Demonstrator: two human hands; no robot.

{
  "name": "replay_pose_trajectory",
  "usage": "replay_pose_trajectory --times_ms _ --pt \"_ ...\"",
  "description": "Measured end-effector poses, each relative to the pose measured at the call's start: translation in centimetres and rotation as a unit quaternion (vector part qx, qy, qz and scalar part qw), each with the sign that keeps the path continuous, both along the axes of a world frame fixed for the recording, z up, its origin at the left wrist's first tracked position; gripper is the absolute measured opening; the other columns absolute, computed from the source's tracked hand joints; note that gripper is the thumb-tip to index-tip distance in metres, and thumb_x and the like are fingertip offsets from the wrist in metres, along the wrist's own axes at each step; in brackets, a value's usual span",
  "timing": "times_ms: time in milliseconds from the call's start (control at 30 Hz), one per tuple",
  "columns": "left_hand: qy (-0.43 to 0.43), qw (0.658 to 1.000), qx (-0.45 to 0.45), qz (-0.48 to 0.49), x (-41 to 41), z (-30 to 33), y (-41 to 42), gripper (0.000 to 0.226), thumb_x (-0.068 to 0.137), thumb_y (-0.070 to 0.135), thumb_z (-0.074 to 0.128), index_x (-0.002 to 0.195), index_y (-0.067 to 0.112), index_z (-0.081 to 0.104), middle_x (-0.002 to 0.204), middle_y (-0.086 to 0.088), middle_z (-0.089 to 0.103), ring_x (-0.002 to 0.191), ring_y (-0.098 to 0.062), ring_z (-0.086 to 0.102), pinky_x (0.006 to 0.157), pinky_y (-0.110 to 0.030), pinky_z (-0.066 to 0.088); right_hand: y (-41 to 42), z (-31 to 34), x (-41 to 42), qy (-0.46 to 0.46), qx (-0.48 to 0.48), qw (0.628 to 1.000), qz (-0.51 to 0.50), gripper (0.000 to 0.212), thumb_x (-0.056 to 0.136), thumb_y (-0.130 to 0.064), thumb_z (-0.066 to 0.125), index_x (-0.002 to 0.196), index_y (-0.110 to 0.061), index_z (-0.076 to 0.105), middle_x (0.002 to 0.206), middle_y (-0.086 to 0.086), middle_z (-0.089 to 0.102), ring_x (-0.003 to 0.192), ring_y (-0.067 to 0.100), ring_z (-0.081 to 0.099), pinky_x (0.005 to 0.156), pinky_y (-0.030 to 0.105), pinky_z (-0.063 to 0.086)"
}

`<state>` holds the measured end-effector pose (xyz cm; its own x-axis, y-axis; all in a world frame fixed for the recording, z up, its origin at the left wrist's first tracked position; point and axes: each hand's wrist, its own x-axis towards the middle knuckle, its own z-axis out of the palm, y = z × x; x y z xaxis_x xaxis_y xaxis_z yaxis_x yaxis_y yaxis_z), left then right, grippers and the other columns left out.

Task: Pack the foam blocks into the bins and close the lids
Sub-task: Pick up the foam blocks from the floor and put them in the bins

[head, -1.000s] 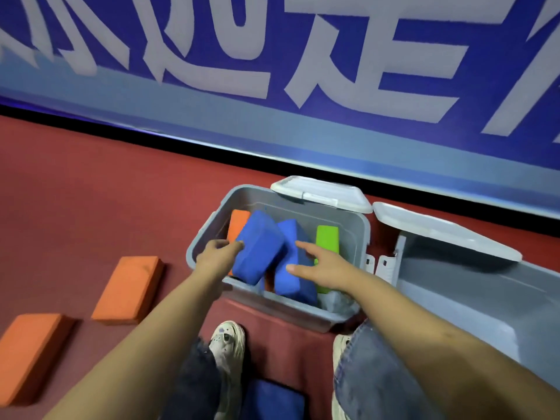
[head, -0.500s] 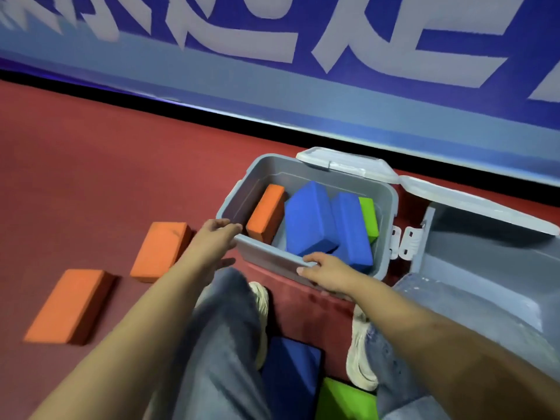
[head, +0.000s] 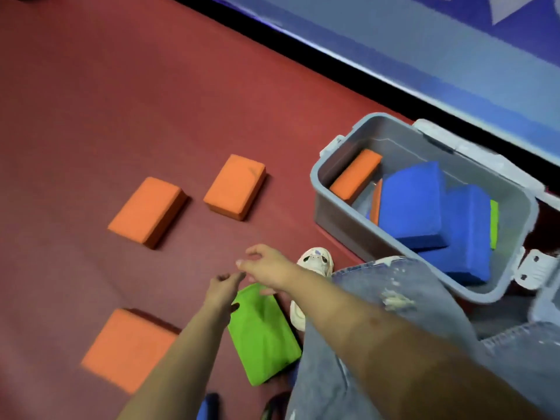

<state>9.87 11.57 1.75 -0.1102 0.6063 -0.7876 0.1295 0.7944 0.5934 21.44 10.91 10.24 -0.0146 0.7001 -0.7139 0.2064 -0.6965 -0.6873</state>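
Both grips, left hand (head: pixel 222 291) and right hand (head: pixel 266 268), hang loose over the green block (head: pixel 263 338), long axis toward camera.

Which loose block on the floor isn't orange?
The green block, lying beside the shoe under both hands. The three other fully visible loose blocks, further left, are orange.

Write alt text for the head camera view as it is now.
Both hands, left hand and right hand, reach empty over a green foam block on the red floor. Three orange foam blocks lie to the left; an open grey bin on the right holds blue, orange and green blocks.
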Motion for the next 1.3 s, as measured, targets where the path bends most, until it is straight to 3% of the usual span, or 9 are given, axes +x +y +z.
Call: replay_pose_trajectory --times_ms 167,267,400,533,700,867,967,1133,1300 --pt "0.023 0.993 -0.104 0.052 -2.4 -7.7 -4.5 0.032 0.081 0.026 0.073 0.100 0.012 0.051 0.100 -0.008 0.054 0.072 -0.013 0.049 0.062 -0.027 0.034 -5.7 -9.3 -0.8 -0.116 -0.167 0.974 0.100 0.055 0.089 -0.036 0.053 0.139 -0.017 0.041 0.118 0.006 0.058 0.104 0.022 0.057 0.096 0.036 0.047" --pt "0.033 0.988 -0.141 0.059 -3.0 -10.7 -6.3 0.060 0.088 0.017 0.068 0.136 0.005 0.035 0.114 -0.009 0.055 0.090 -0.020 0.054 0.074 -0.033 0.041 -6.2 -11.8 0.0 -0.197 -0.183 0.944 0.190 0.059 0.090 -0.039 0.052 0.143 -0.018 0.036 0.138 0.008 0.051 0.126 0.024 0.049 0.101 0.028 0.040" --pt "0.040 0.982 -0.167 0.075 -3.8 -14.1 -7.2 0.083 0.089 0.014 0.065 0.150 0.005 0.009 0.142 -0.015 0.046 0.123 -0.028 0.049 0.093 -0.039 0.037 -4.0 -13.5 -1.2 -0.054 -0.205 0.977 0.023 0.054 0.088 -0.037 0.055 0.139 -0.026 0.040 0.127 0.004 0.056 0.114 0.024 0.057 0.090 0.041 0.052" --pt "-0.047 0.976 -0.193 0.087 -4.0 -17.3 -7.6 0.081 0.077 0.016 0.079 0.142 0.017 0.030 0.119 -0.007 0.063 0.086 -0.018 0.064 0.062 -0.027 0.052 -2.7 -15.0 -1.4 0.014 -0.234 0.970 -0.062 0.049 0.087 -0.040 0.056 0.134 -0.034 0.042 0.113 -0.005 0.058 0.110 0.019 0.057 0.082 0.039 0.054" --pt "-0.056 0.982 -0.178 0.040 -3.4 -17.0 -7.7 0.060 0.079 0.033 0.076 0.128 0.020 0.044 0.108 0.006 0.066 0.090 -0.008 0.061 0.073 -0.027 0.039 -2.5 -16.2 -0.4 0.049 -0.274 0.952 -0.128 0.050 0.090 -0.038 0.056 0.137 -0.030 0.040 0.132 -0.004 0.049 0.112 0.020 0.055 0.086 0.041 0.049" --pt "-0.029 0.995 -0.051 0.078 -4.8 -14.9 -5.8 0.069 0.061 0.053 0.078 0.117 0.016 0.062 0.112 -0.004 0.071 0.098 -0.018 0.068 0.087 -0.034 0.052 -1.7 -16.0 0.1 -0.083 -0.176 0.980 -0.028 0.062 0.083 -0.047 0.060 0.139 -0.028 0.041 0.138 0.004 0.050 0.123 0.024 0.051 0.102 0.036 0.043" --pt "-0.148 0.976 -0.041 0.155 -6.2 -12.4 -4.1 0.048 0.089 0.048 0.056 0.126 0.018 0.058 0.120 -0.006 0.067 0.108 -0.022 0.066 0.090 -0.039 0.054 -1.3 -14.7 0.7 -0.178 -0.138 0.972 0.072 0.080 0.077 -0.059 0.062 0.145 -0.032 0.030 0.143 0.008 0.042 0.131 0.025 0.042 0.107 0.030 0.036" --pt "-0.225 0.955 -0.043 0.188 -8.9 -9.5 -1.7 0.050 0.095 0.052 0.036 0.104 0.020 0.073 0.103 -0.004 0.074 0.088 -0.017 0.072 0.066 -0.035 0.060 -0.5 -13.1 -1.3 0.067 -0.117 0.991 0.015 0.102 0.063 -0.056 0.077 0.144 -0.048 0.014 0.139 -0.013 0.046 0.121 0.015 0.051 0.084 0.037 0.047" --pt "-0.117 0.980 0.015 0.157 -12.1 -9.2 -0.7 0.055 0.094 0.059 0.030 0.117 0.021 0.062 0.105 0.006 0.072 0.093 -0.009 0.068 0.085 -0.032 0.055 1.0 -12.7 -3.6 -0.044 0.045 0.996 0.060 0.095 0.064 -0.046 0.077 0.142 -0.050 0.023 0.131 0.004 0.039 0.121 0.018 0.046 0.106 0.029 0.037"
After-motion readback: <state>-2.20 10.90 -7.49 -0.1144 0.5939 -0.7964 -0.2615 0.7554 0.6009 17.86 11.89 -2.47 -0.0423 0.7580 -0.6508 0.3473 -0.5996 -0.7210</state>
